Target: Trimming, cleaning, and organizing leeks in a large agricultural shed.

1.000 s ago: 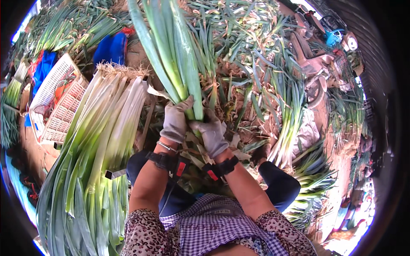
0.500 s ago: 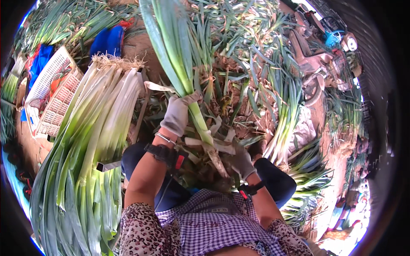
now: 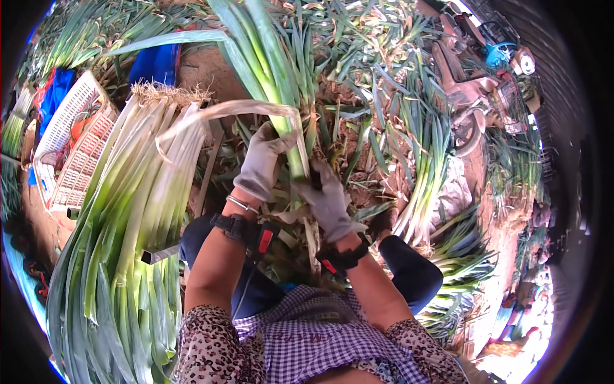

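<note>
My left hand (image 3: 261, 165), in a pale work glove, is closed around a leek (image 3: 297, 157) at the upper part of its stem. The green leaves fan up and away from me, one bent far to the left. A pale, loosened outer leaf (image 3: 233, 107) arches left from the stem near my left hand. My right hand (image 3: 329, 203), gloved too, is against the right side of the stem, its fingers apart and slightly blurred. Below the hands, the lower stem (image 3: 312, 246) points toward my lap, its root end hard to make out.
A large pile of trimmed leeks (image 3: 134, 211) lies at my left, roots away from me, beside metal bars (image 3: 160, 253). Beyond are a white plastic basket (image 3: 77, 128) and blue cloth (image 3: 155, 64). More leeks (image 3: 425, 185) and a parked motorbike (image 3: 470, 96) are at right. Leaf scraps cover the ground ahead.
My right hand has moved up and left from the root end to the stem near my left hand. The outer leaf now stretches further left, and another green leaf has bent left.
</note>
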### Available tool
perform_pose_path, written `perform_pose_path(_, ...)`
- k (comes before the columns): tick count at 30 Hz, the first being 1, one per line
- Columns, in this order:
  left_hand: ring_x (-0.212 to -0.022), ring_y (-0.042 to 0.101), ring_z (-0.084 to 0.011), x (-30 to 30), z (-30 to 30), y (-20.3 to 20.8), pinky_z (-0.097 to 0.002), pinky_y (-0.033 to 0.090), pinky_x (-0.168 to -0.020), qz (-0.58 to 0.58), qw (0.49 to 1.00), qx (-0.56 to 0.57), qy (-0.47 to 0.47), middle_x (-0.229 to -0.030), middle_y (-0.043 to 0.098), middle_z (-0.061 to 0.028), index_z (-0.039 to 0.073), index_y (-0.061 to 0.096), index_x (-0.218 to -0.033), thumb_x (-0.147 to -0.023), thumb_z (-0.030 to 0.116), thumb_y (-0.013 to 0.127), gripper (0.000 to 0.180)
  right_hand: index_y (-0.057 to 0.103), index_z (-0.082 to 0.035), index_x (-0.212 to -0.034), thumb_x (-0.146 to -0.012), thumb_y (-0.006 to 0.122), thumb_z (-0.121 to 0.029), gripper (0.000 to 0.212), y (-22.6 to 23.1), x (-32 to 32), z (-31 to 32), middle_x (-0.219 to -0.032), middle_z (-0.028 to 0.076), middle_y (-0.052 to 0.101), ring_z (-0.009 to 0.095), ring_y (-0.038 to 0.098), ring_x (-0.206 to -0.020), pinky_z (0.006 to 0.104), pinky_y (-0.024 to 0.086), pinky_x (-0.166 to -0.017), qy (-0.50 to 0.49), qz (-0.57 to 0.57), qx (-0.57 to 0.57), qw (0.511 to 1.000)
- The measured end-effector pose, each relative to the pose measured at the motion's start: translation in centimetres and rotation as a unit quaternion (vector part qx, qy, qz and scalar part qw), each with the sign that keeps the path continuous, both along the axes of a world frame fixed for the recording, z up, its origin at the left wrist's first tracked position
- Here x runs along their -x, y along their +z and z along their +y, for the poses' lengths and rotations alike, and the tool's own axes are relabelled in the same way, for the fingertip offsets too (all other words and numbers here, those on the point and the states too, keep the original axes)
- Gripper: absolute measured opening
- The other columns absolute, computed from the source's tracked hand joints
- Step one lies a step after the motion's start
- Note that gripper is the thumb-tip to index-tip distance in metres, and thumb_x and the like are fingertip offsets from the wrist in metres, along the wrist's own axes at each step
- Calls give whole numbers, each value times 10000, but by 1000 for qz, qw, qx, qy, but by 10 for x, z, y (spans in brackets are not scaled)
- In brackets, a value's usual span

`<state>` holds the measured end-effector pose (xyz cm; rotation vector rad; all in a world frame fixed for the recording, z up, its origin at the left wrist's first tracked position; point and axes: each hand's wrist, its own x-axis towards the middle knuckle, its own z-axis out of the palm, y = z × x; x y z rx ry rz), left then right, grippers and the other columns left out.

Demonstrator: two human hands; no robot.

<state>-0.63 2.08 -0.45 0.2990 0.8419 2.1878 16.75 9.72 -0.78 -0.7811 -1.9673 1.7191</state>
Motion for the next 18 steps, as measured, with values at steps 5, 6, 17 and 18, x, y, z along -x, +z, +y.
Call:
perform_pose_path(5, -940, 733, -214, -1, -12, 6, -335, 602, -883, -45, 996, 24, 73, -1079, 742, -122, -28, 648, -1196, -921, -88, 706, 288, 660, -30, -1040, -856, 814, -80, 245, 15, 3, -11, -848, -37, 612, 76, 525, -713, 287, 464, -625, -89, 35, 123, 988)
perform_pose_path(6, -922, 737, -220, 4, -17, 8, -341, 609, -868, -52, 994, 20, 91, -1064, 744, -124, -28, 649, -1187, -916, -92, 707, 284, 675, -34, -1057, -868, 809, -100, 241, -13, -16, 0, -844, -32, 628, 95, 546, -698, 305, 476, -622, -109, -13, 137, 984)
perform_pose_path(17, -1047, 701, -278, 12, -41, 18, -476, 587, -1008, 7, 999, 24, 44, -1352, 665, -150, -6, 569, -1349, -980, -30, 638, 376, 644, -1, -1277, -943, 728, -81, 354, 44, -24, 27, -1108, 102, 731, 199, 718, -981, 350, 577, -867, 65, -53, -49, 995)
perform_pose_path(18, -1047, 702, -277, 10, -38, 21, -466, 588, -996, 10, 1000, 2, 16, -1351, 666, -148, -3, 562, -1367, -980, -23, 643, 396, 666, -9, -1216, -927, 753, -93, 314, 62, -4, 21, -1097, 99, 727, 190, 714, -966, 346, 572, -863, 84, 13, 59, 995)
